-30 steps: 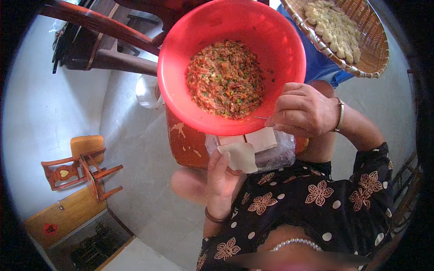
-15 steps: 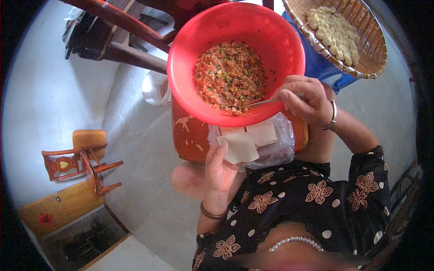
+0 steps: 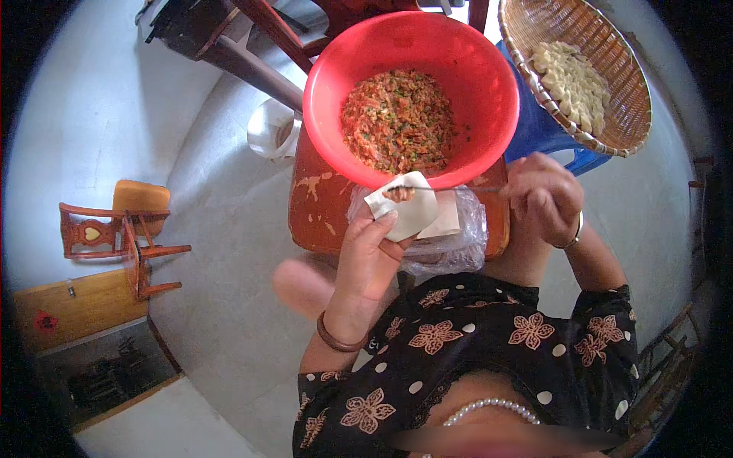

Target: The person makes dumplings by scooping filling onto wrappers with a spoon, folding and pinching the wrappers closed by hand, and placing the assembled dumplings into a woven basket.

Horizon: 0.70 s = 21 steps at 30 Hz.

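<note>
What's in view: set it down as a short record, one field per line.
Left hand: holds a pale wrapper
On the wrapper: a dab of filling
Right hand: grips a thin utensil, tip at the dab
Bowl: red, holding chopped mix, on a wooden seat
Bag: clear plastic, beside more wrappers
Basket: woven, holding pale folded pieces

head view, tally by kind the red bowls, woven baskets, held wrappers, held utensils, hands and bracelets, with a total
Red bowl: 1
Woven basket: 1
Held wrapper: 1
Held utensil: 1
Hands: 2 (left hand, right hand)
Bracelets: 2 (brown bracelet, silver-coloured bracelet)
Total: 8
</note>
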Available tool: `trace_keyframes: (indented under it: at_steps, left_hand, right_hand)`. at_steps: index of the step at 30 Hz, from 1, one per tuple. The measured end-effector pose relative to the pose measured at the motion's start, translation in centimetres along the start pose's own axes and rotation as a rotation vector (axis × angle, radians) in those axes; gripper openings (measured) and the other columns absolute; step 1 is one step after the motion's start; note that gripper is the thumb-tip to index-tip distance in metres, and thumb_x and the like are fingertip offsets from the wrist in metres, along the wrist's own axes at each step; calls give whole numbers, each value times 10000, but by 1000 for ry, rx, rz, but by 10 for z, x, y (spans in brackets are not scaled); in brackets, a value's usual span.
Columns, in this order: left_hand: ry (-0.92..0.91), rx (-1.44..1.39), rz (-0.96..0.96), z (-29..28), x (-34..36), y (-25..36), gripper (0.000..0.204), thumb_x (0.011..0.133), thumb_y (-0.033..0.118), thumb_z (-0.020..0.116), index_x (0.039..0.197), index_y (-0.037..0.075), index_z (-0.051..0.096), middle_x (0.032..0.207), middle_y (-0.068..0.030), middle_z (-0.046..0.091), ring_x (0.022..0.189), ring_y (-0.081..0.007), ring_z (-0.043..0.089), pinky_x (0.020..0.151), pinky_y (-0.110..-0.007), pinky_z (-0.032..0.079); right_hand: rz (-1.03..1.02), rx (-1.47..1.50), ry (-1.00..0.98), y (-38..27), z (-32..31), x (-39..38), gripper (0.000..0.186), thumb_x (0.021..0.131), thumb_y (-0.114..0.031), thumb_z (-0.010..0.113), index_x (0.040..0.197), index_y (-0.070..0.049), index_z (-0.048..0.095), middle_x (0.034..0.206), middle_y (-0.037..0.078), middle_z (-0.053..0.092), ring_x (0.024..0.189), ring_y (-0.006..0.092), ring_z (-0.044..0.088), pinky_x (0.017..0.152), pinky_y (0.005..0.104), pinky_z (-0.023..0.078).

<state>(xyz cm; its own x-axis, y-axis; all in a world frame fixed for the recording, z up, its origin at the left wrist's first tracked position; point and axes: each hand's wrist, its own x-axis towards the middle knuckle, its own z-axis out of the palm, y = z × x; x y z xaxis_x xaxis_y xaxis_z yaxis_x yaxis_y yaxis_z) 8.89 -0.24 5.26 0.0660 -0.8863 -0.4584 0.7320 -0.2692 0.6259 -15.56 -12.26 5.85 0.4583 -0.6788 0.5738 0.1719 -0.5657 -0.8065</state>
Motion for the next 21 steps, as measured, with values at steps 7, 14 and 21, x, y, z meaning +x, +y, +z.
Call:
trace_keyframes:
  at_steps: [7, 14, 21]
  left_hand:
    - [-112, -134, -3, 1, 1, 0, 486, 864, -41, 417, 1350, -54, 434, 1315, -207, 544, 1225, -316, 549, 1074, -461, 433]
    - [-141, -192, -10, -19, -2, -5, 583, 799, -65, 407, 1381, -77, 383, 1356, -245, 499, 1261, -384, 506, 1082, -512, 427]
    - [-184, -243, -30, -33, -7, -4, 587, 795, -41, 414, 1382, -39, 403, 1322, -213, 534, 1219, -349, 548, 1061, -514, 449]
  right_hand:
    - [-559, -497, -539, -13, -13, -2, 371, 781, -225, 694, 1134, -112, 686, 923, 20, 605, 771, 191, 615, 656, 334, 507]
    - [-610, -516, -559, -16, -20, -2, 390, 774, -199, 657, 1153, -111, 680, 937, 27, 604, 770, 196, 616, 643, 334, 512]
    - [-644, -513, -619, -15, -13, -5, 390, 784, -201, 653, 1164, -116, 672, 975, 35, 609, 766, 189, 616, 645, 328, 522]
